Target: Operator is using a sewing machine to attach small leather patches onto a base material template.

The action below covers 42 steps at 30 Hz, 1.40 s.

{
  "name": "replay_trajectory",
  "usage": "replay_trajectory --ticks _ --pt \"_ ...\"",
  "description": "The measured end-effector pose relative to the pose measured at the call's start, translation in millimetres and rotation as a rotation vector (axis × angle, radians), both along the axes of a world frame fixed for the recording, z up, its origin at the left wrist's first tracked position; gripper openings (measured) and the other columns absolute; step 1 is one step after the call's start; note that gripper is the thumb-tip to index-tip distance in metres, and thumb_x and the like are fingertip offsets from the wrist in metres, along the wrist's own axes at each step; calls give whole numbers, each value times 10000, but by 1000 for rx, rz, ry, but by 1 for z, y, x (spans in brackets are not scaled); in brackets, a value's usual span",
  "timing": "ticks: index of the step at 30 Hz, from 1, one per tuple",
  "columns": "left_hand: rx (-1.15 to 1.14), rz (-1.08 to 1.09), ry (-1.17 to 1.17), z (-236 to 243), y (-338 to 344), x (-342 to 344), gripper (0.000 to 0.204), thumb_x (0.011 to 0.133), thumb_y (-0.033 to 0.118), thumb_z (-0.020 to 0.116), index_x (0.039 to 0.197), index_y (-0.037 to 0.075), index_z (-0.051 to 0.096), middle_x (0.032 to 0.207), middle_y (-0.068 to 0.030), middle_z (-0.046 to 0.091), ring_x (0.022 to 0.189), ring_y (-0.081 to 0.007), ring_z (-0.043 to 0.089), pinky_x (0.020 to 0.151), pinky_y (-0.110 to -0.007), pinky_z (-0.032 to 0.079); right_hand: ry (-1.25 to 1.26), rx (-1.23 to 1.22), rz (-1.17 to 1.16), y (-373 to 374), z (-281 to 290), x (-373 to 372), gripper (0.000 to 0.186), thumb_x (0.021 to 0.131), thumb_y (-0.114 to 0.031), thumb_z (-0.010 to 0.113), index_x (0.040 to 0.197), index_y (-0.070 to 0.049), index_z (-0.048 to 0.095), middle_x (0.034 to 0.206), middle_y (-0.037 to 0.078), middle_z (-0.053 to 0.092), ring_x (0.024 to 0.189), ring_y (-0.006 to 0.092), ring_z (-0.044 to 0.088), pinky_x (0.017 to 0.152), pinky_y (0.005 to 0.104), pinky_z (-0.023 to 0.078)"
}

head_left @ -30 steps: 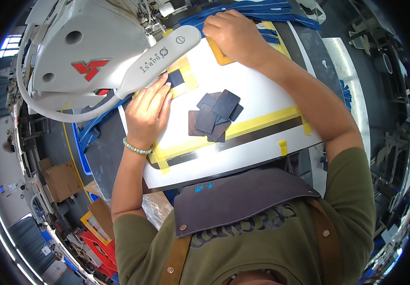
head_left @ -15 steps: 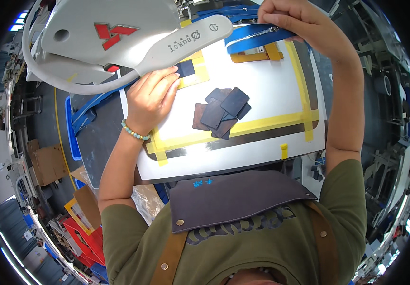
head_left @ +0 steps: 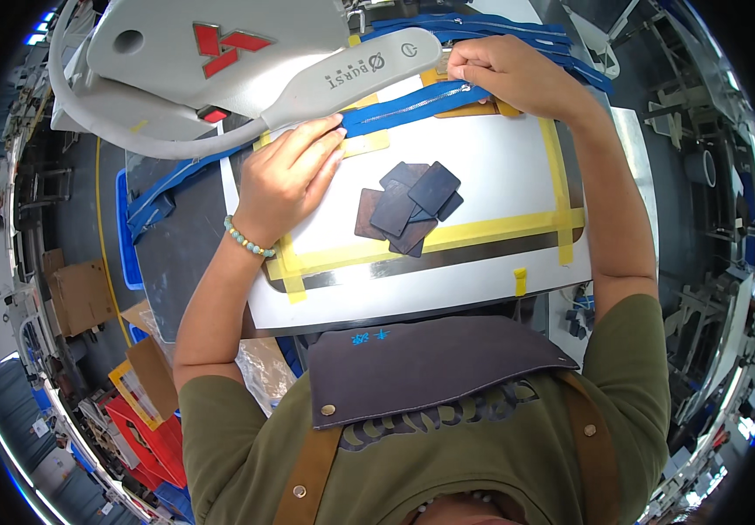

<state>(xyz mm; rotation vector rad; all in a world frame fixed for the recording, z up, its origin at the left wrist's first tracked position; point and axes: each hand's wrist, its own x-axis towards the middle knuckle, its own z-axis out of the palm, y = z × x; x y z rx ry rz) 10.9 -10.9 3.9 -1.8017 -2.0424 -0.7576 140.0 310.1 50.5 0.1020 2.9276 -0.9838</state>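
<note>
Zip (head_left: 404, 112) sits far-centre — your right hand (head_left: 517, 77) seems to pinch its right end, your left hand (head_left: 283, 173), fingers together, at its left — uneven pulling could skew it.

Markings, head view. Grey machine housing (head_left: 154, 79): raised red emblem (head_left: 227, 48) in angular pieces with a pale metallic edge. Grey paddle (head_left: 307, 98): dark capital letters (head_left: 351, 80), upside down in this view, beside a slashed round logo (head_left: 377, 62) and small dark blocks; near the rounded tip, a power sign (head_left: 409, 50), circle with short bar. Dark apron (head_left: 430, 367): bright blue characters (head_left: 369, 336) near the upper edge. Green shirt (head_left: 482, 464): large dark curved lettering (head_left: 443, 420), partly covered by the apron, word not legible.
</note>
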Motion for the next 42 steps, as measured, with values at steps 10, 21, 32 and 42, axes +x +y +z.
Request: replay_trajectory --ticks 10,21,32,42 --pt "-127 11 -115 -3 4 4 317 878 115 827 1172 13 763 1282 -107 754 1021 -282 745 882 -372 611 -152 -17 -64 -9 6 -1 251 1086 -296 604 1023 -87 730 750 12 684 620 75 611 584 254 480" --pt "-123 3 -37 -5 5 2 308 871 103 822 1154 1 755 1251 -100 759 984 -272 734 862 -367 607 232 -464 5 -52 -46 -22 457 1038 -185 603 1473 -56 551 1303 177 679 1234 195 655 978 320 520" --pt "-117 32 -2 -2 5 6 315 859 113 827 1144 -1 753 1211 -92 755 969 -266 716 842 -364 603 -192 -834 296 -33 2 -13 342 1074 -150 568 1352 16 677 1181 115 746 1152 137 689 983 282 555" --pt "-140 36 29 -5 3 5 314 900 175 795 1147 -16 757 1190 -91 748 1002 -237 689 865 -345 593 363 64 366 -37 -35 -15 131 916 -91 706 1024 -17 722 1008 124 753 938 328 709 859 404 549"
